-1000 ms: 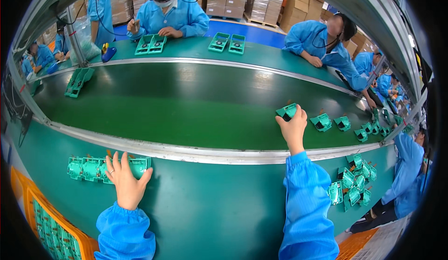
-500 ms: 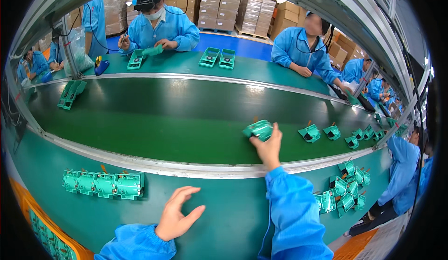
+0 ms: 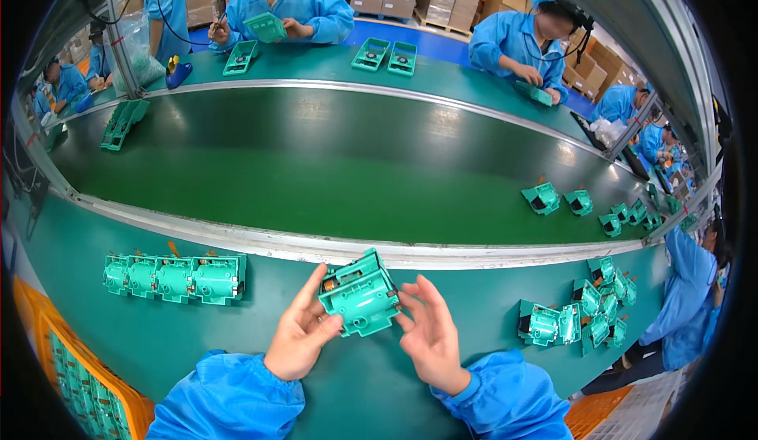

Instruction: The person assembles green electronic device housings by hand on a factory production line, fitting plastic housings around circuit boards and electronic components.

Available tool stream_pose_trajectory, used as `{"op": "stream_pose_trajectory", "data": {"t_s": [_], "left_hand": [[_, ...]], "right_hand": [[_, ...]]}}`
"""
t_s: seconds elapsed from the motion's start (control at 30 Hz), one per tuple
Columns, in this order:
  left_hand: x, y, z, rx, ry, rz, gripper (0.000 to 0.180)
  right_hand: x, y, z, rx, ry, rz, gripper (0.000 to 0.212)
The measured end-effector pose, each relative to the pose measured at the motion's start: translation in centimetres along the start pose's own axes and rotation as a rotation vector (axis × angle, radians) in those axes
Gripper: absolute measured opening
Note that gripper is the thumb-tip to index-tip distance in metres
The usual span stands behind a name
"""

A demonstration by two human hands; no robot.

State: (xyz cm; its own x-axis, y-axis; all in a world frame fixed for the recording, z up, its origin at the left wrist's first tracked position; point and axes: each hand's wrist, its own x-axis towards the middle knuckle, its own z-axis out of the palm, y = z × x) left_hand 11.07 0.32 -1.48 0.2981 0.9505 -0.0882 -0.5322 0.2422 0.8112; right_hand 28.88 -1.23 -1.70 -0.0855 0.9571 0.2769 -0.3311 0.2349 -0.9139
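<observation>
The left hand [image 3: 298,339] is partly closed on a green housing [image 3: 363,302], its thumb pressed to the lower left corner and its fingers running up the left side, partly hidden behind it. The right hand [image 3: 430,336] is loosely open, fingers half bent and pointing up, palm turned in; its fingertips are at the housing's right edge, though whether they bear on it I cannot tell. Both wrists angle inward, the blue sleeves [image 3: 225,402] coming in from the lower edge, well apart. The housing sits between the hands, slightly tilted, held above the bench [image 3: 482,298] and overlapping the metal rail [image 3: 276,249] in view. On the bench, four similar housings stand in a close row [image 3: 175,279] to the left, and a loose pile [image 3: 598,302] lies to the right. An orange crate [image 3: 136,402] of green parts is at lower left. Beyond the rail, the belt [image 3: 316,175] carries more housings [image 3: 542,200] toward its right end. Across it, two co-workers [image 3: 312,9] each hold a green piece.
</observation>
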Motion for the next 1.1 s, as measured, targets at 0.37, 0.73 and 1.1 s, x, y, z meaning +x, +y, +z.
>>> {"op": "stream_pose_trajectory", "data": {"t_s": [0.37, 0.73, 1.1], "left_hand": [[0.3, 0.0, -0.6, 0.071, -0.119, -0.101, 0.065], [0.6, -0.1, -0.7, -0.049, -0.114, -0.073, 0.072], [-0.4, -1.1, -0.1, 0.442, -0.109, 0.332, 0.098]], "right_hand": [[0.8, 0.7, -2.3, 0.521, -0.064, 0.547, 0.035], [0.6, 0.9, -1.3, 0.572, -0.027, 0.516, 0.032], [-0.9, 0.5, -0.2, 0.057, -0.157, 0.298, 0.031]]}}
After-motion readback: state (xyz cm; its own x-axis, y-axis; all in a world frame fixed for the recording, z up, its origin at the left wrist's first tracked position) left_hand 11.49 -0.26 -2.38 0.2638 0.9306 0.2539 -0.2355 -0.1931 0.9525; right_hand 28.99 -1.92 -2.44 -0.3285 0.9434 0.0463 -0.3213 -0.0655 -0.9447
